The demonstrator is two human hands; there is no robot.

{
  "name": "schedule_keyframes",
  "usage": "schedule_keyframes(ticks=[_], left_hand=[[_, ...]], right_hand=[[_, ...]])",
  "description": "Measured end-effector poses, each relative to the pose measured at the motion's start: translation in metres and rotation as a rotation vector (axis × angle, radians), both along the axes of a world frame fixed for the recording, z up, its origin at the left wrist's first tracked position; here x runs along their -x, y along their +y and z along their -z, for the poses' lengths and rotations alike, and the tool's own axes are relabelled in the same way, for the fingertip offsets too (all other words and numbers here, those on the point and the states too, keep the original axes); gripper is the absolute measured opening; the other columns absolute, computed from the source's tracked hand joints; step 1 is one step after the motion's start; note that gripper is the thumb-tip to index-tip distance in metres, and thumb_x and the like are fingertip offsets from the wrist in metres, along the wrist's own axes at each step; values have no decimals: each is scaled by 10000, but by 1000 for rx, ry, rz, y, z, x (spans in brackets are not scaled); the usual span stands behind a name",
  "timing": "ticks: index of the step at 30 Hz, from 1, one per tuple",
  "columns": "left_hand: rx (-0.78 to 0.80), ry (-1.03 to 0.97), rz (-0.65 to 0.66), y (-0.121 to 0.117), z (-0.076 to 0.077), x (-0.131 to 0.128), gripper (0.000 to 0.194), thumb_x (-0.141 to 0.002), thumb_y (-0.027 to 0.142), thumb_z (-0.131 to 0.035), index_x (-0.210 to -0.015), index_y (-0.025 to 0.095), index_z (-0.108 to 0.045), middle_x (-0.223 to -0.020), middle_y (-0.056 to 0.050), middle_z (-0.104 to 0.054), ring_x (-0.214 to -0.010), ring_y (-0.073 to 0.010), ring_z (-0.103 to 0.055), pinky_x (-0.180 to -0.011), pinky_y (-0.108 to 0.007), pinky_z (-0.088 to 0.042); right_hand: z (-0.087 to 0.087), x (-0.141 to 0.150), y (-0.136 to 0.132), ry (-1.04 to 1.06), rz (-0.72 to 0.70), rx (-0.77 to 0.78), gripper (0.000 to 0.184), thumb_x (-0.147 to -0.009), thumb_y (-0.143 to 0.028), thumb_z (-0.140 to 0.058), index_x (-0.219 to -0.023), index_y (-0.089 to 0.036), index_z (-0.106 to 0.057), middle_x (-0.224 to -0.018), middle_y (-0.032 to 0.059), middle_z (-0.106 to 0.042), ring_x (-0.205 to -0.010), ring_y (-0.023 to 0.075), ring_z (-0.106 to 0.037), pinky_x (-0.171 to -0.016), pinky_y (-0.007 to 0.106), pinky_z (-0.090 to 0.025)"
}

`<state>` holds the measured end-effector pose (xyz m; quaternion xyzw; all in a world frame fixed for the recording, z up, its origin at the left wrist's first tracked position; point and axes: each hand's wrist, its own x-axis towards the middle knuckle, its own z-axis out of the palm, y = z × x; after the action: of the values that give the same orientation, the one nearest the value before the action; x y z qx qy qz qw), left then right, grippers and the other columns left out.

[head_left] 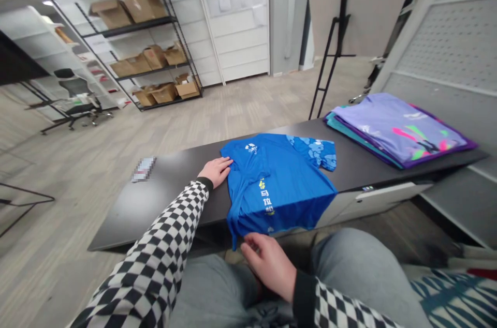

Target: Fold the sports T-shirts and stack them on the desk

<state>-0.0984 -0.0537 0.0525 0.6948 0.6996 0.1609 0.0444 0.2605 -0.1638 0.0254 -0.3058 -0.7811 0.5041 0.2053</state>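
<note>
Checkered sleeves (147,255) end in open hands: left hand (216,172) flat against the blue T-shirt (275,183), right hand (267,261) loose at its near hem; shirt lies lengthwise toward the person on the black table (166,198).

view: head-worn camera | faces: forward and down | close: left hand (216,172), right hand (269,266) | beyond: black table (128,209)

Obstacles: blue T-shirt (275,183) between left hand (216,172) and shirt stack (399,131); right hand (267,271) at front edge of table (116,224). Passages: table behind T-shirt; table left of left hand.
</note>
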Motion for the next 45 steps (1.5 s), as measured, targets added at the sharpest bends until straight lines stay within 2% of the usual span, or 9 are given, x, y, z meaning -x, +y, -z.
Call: schedule_keyframes(ticks=[6,9,15,19,24,29,33,38,45], left_hand=[[21,-5,-116,11,5,-6,534,-1142,438,-377,-1511,291,-733,-1621,-54,-670,-1559,-269,-581,-1323,-524,-440],[-3,-7,-139,11,7,-12,580,-1095,490,-509,-1614,268,-642,-1683,-66,-608,-1591,-277,-540,-1361,-501,-383],[-8,12,-152,6,5,-21,664,-1057,573,-563,-1651,279,-601,-1752,-46,-527,-1636,-304,-470,-1395,-525,-306],[-20,25,-161,7,8,-21,651,-1061,573,-553,-1646,295,-609,-1744,-33,-539,-1629,-296,-481,-1391,-508,-316],[-51,49,-159,10,14,-18,642,-1074,587,-532,-1648,311,-609,-1742,-16,-543,-1625,-290,-486,-1389,-495,-325],[-43,80,-156,7,10,-20,685,-1069,621,-527,-1658,278,-599,-1738,-39,-548,-1619,-286,-496,-1382,-476,-344],[-36,92,-159,6,7,-22,693,-1065,626,-526,-1655,270,-602,-1739,-37,-546,-1617,-285,-500,-1383,-466,-342],[-47,91,-153,7,9,-20,695,-1057,622,-530,-1643,259,-618,-1723,-47,-566,-1605,-279,-515,-1382,-451,-344],[-48,81,-153,8,8,-20,690,-1049,620,-532,-1633,266,-631,-1714,-36,-578,-1601,-273,-520,-1383,-442,-349]], right_hand=[[-22,41,18,-245,59,-360,556,-1126,-578,-603,-728,-232,-779,-752,91,-796,-679,224,-703,-637,359,-315],[-20,53,24,-395,110,-431,604,-1099,-636,-624,-682,-225,-774,-704,118,-784,-587,217,-655,-604,380,-231],[-16,66,28,-420,120,-458,444,-1086,-389,-644,-691,-219,-755,-721,109,-784,-567,191,-590,-624,391,-179],[-10,49,34,-187,72,-354,435,-1056,-295,-604,-628,-223,-596,-655,37,-672,-605,166,-528,-640,364,-237],[25,15,57,166,-44,62,394,-1014,-416,-599,-671,-234,-529,-732,1,-566,-740,177,-528,-735,302,-409],[63,11,52,385,145,535,375,-1013,-586,-606,-853,-248,-579,-790,3,-551,-740,190,-514,-715,313,-474],[59,19,42,278,147,356,494,-930,-719,-726,-964,-231,-656,-804,10,-611,-740,195,-542,-702,313,-471],[39,29,43,78,180,52,502,-952,-607,-749,-684,-229,-555,-635,-38,-517,-640,150,-434,-637,303,-338],[40,6,49,129,190,130,432,-1047,-484,-526,-733,-220,-660,-664,5,-608,-662,189,-529,-628,301,-410]])
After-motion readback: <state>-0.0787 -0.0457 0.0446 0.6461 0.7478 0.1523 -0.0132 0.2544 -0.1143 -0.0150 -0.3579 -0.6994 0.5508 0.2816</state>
